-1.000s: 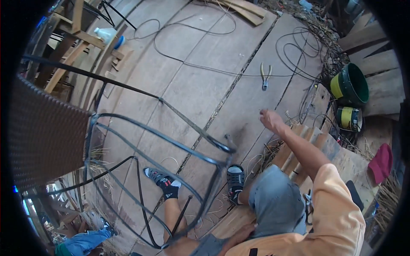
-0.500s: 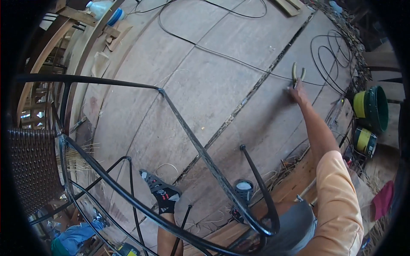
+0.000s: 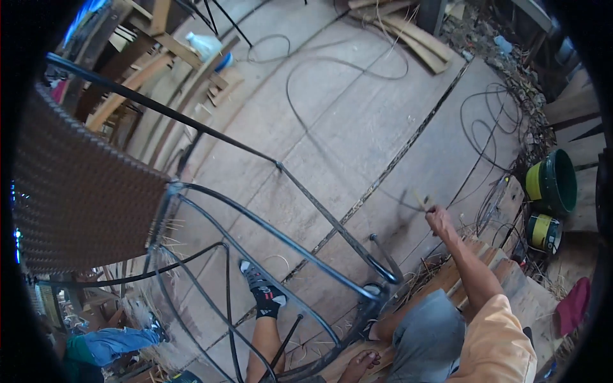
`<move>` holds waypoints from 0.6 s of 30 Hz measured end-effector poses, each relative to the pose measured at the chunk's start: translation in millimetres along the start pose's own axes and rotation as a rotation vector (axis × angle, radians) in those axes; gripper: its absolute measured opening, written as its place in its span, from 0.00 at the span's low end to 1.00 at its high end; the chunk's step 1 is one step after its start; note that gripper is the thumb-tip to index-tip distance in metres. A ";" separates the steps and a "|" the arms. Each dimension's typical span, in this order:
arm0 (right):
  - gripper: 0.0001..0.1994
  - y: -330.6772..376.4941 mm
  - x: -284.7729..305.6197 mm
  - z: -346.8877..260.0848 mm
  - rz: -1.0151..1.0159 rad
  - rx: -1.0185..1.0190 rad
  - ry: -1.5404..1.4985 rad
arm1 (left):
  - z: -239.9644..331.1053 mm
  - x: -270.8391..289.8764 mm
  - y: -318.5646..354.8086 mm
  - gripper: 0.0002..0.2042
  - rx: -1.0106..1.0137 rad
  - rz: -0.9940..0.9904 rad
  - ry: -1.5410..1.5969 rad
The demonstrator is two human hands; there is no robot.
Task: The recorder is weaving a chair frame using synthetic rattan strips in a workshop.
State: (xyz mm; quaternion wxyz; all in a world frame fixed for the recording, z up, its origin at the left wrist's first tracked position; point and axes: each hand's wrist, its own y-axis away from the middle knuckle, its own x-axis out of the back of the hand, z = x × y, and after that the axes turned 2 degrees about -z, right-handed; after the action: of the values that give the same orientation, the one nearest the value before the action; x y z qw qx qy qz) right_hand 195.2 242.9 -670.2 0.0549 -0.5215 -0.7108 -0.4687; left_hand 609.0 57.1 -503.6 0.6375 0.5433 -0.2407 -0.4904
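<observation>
My right hand [image 3: 439, 221], above the floor at the right, is closed round pliers with pale yellowish handles [image 3: 418, 200], which are smeared by motion. A thin dark strand [image 3: 319, 143] trails over the floor towards this hand. At the bottom, my left hand [image 3: 361, 365] has its fingers curled in, close to my knee; whatever may be inside them is hidden. Before me stands a chair frame of black metal tubes [image 3: 255, 220], tilted in the view. Brown woven strands [image 3: 89, 191] cover one part of it at the left.
Coiled dark strand [image 3: 479, 127] lies at the right, near a green bucket [image 3: 555, 182] and a smaller tub [image 3: 544, 231]. Wooden planks [image 3: 418, 41] lie at the far side. A whitish jug [image 3: 204, 46] sits among timber. At lower left is another person's blue-clad leg [image 3: 121, 345].
My right hand has drawn back towards me with the pliers. My left hand has come into view at the bottom. The woven part of the chair shows more, and the view has shifted.
</observation>
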 end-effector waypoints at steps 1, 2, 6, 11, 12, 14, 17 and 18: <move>0.14 31.3 20.3 -19.5 -0.104 -0.129 -0.162 | -1.3 -1.3 -5.8 0.18 -0.045 -0.024 -0.053; 0.13 54.1 34.9 -21.8 -0.097 -0.133 -0.243 | -6.8 -0.6 -12.1 0.18 -0.062 -0.048 -0.081; 0.10 156.4 99.3 -53.5 -0.238 -0.093 -0.174 | 1.5 -9.1 7.5 0.15 -0.056 -0.133 -0.083; 0.07 292.7 182.3 -52.8 -0.227 0.126 -0.279 | 3.2 -26.8 29.6 0.16 -0.241 -0.142 -0.199; 0.07 316.9 196.6 -41.1 -0.206 0.104 -0.245 | 4.5 -30.9 34.5 0.16 -0.304 -0.155 -0.278; 0.07 360.8 207.8 2.7 -0.122 0.126 -0.307 | 7.8 -36.5 45.4 0.15 -0.412 -0.164 -0.432; 0.09 409.5 199.8 74.5 0.032 0.162 -0.181 | 8.6 -40.0 57.4 0.16 -0.461 -0.164 -0.509; 0.09 424.8 196.2 71.5 0.064 0.131 -0.069 | 9.3 -43.7 63.9 0.16 -0.474 -0.167 -0.514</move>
State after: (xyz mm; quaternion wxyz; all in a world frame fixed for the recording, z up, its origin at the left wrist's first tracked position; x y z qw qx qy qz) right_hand 473.1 437.1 -339.8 0.0795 -0.5549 -0.7245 -0.4010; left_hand 606.8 87.0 -431.6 0.6222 0.2572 -0.2278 -0.7034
